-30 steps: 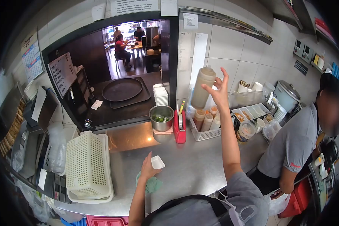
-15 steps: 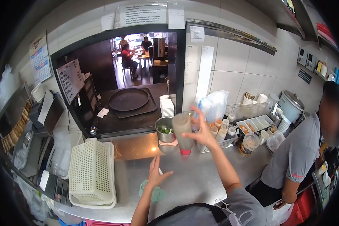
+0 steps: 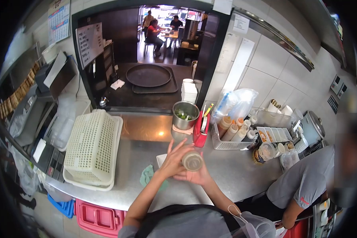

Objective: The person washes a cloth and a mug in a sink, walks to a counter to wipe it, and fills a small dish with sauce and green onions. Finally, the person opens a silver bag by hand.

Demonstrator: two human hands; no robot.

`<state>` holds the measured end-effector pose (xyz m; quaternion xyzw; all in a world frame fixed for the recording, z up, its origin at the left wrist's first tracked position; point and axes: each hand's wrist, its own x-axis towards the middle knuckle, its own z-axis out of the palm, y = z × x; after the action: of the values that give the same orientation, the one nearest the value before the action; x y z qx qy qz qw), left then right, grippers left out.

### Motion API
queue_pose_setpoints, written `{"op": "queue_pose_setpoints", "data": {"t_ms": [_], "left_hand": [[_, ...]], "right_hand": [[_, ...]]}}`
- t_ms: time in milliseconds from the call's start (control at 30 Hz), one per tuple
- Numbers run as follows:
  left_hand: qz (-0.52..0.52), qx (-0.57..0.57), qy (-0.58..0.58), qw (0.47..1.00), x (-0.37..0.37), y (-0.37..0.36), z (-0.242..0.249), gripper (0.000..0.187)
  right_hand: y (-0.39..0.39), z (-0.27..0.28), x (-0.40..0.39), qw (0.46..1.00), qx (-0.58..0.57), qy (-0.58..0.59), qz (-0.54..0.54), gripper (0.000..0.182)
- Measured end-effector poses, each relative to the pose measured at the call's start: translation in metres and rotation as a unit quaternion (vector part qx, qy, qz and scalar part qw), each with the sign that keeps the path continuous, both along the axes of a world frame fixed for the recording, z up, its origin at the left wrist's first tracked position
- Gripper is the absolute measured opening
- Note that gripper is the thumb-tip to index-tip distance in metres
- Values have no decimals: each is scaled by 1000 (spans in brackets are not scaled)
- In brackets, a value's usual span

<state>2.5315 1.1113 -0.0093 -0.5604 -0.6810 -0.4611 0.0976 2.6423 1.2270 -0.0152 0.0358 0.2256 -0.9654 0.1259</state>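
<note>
A squeeze bottle with a cloudy, greenish-beige look is held over the counter, its round base turned up toward me. My left hand is against its left side, some fingers reaching behind it. Around the bottle's lower right side is my right hand, palm up, with fingers pointing left. The hands hide the bottle's other end. Partly covered by my left hand lies a white flat object. A crumpled green cloth rests left of my forearm.
Just beyond my hands stand a red tape dispenser and a metal pot with green pieces inside. A basket of sauce bottles sits to the right, an upturned perforated crate left. A co-worker stands close at right.
The bottle has come down and toward me, its base now facing up at me. My left hand has moved from apart to touching it. My view has shifted, with the co-worker lower at right.
</note>
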Motion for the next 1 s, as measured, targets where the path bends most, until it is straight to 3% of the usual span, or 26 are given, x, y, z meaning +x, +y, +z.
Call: {"op": "queue_pose_setpoints", "data": {"t_ms": [67, 167, 200, 300, 433, 500, 600, 700, 800, 1000], "left_hand": [[9, -66, 89, 994, 1, -2, -14, 83], [71, -25, -73, 995, -3, -26, -25, 97], [105, -59, -89, 989, -15, -35, -51, 114], [153, -146, -152, 965, -29, -55, -113, 124], [172, -105, -177, 963, -33, -55, -137, 127], [176, -94, -187, 962, -35, -55, -139, 124], [172, -90, -206, 959, -34, -57, -143, 123], [176, -66, -207, 960, -36, -56, -142, 120], [178, -62, -209, 960, -35, -57, -144, 118], [176, -66, -211, 959, -36, -57, -143, 117]], "right_hand": [[26, -27, -16, 997, 8, -28, -74, 71], [39, -14, -26, 973, 92, -55, -205, 64], [40, -4, -32, 957, 135, -58, -252, 62], [28, 4, -54, 855, 318, 81, -402, 56], [-8, -19, -83, 770, 473, 177, -391, 66], [-20, -62, -98, 752, 523, 206, -345, 70], [-31, -84, -102, 673, 643, 194, -311, 74], [-29, -85, -102, 717, 603, 173, -302, 82], [-24, -86, -102, 685, 635, 191, -302, 82], [-9, -55, -118, 734, 569, 211, -304, 79]]}}
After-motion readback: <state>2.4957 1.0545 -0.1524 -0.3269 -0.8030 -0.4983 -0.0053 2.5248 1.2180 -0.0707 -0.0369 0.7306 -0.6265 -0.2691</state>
